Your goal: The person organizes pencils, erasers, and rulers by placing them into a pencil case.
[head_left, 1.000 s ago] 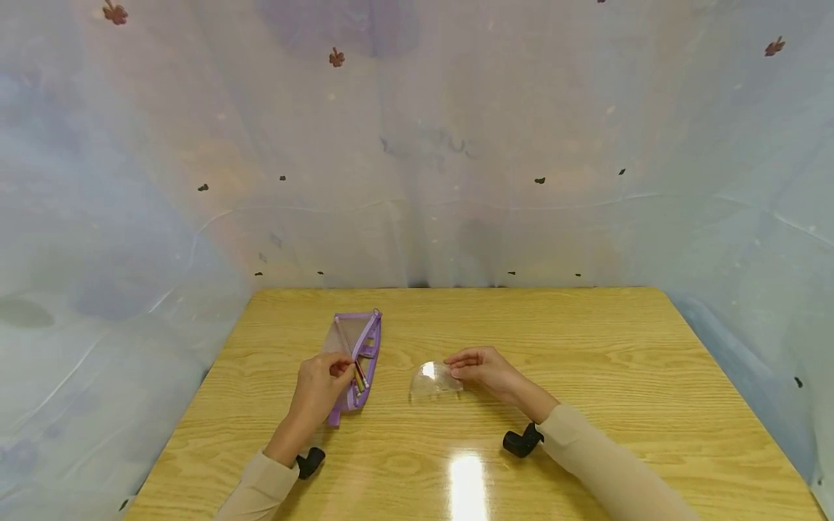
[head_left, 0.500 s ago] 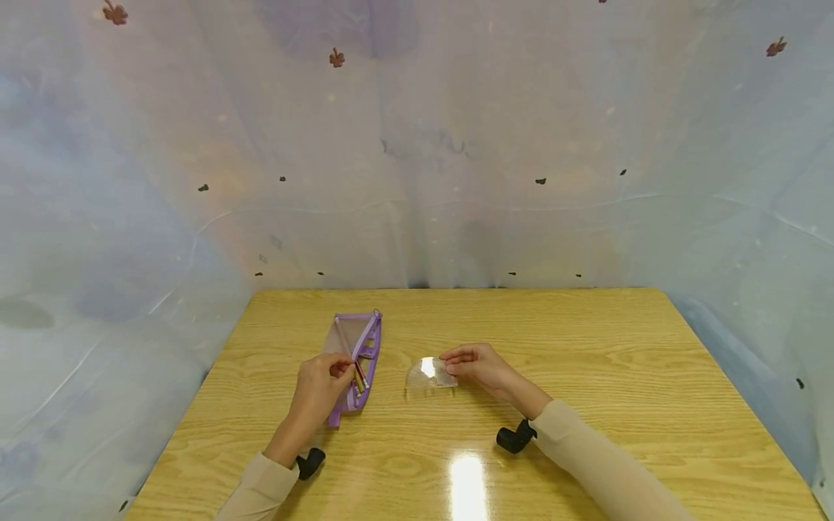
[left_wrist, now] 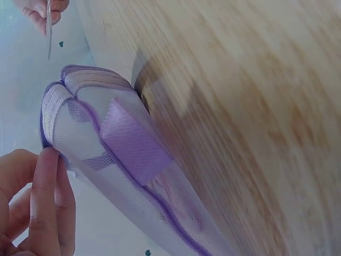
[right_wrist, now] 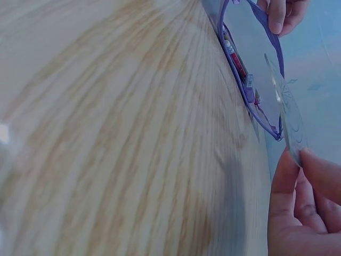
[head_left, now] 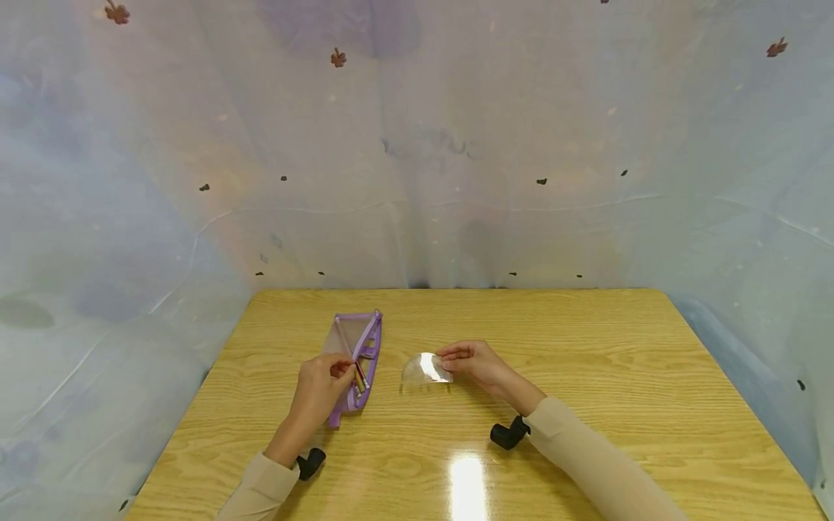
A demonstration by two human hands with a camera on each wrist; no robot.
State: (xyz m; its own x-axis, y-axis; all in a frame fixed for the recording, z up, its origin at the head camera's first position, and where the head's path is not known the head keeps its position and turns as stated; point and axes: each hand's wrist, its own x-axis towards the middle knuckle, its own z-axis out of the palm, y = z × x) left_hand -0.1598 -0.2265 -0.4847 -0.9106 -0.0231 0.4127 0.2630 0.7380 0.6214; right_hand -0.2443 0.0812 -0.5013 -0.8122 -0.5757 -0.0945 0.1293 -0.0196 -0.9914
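Observation:
A purple mesh pencil case (head_left: 335, 344) lies unzipped on the left half of the table, with pencils (head_left: 360, 376) visible in its opening. My left hand (head_left: 321, 383) pinches the near edge of that opening and holds it up; the left wrist view shows the fingertips on the zip edge, beside a purple fabric tab (left_wrist: 136, 144). Between finger and thumb, my right hand (head_left: 478, 367) grips a clear protractor (head_left: 423, 369) by its right end, above the table and to the right of the case. In the right wrist view the protractor (right_wrist: 287, 109) is seen nearly edge-on.
The wood-grain table (head_left: 573, 347) extends around both hands. A pale patterned sheet (head_left: 417, 145) hangs behind it and at both sides. Inside the case, the right wrist view shows a red-and-white pencil (right_wrist: 234, 57) and a small labelled item (right_wrist: 249, 82).
My right hand has carried the protractor a little leftward and away from me, towards the pencil case. The left hand and the case have stayed in place.

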